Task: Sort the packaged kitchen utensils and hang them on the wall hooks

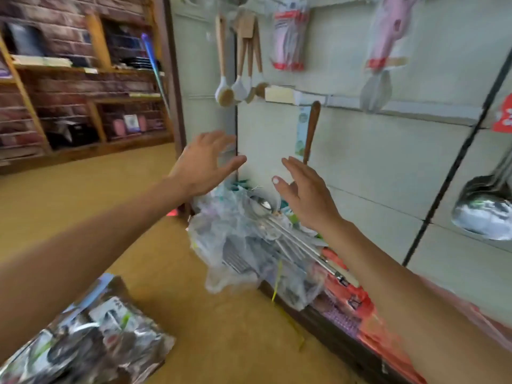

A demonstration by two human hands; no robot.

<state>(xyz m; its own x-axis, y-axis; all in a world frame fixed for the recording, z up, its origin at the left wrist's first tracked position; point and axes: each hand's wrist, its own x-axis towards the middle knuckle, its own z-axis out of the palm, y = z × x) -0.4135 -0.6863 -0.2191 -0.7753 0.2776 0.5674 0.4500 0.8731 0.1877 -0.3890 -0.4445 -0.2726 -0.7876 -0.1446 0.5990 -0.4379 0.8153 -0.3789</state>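
Brick-backed shelves [83, 69] fill the far left, and a yellow floor [97, 195] runs toward you, with a bag [91, 336] of packaged goods lying on it at the lower left. Your left hand [205, 164] hovers with its fingers spread and relaxed, holding nothing, above the left edge of the pile [235, 239]. This pile of plastic-wrapped utensils is heaped on a low ledge [332, 336] against the wall [374, 162]. Steel spoons [277, 231] show through the wrap near its middle. Your right hand [304, 195] is likewise loose and empty, above the pile's right side. Neither hand touches the pile.

You appear to be about to pick out a pack. The wraps look slippery and tangled, so take one pack by its top edge rather than a fistful of film. Steady the rest with your other hand so nothing slides off the ledge. Brushes [238, 87], pink packs [289, 37] and, far right, a ladle [482, 209] already hang on the wall above. Match your pack to its like before you hang it.
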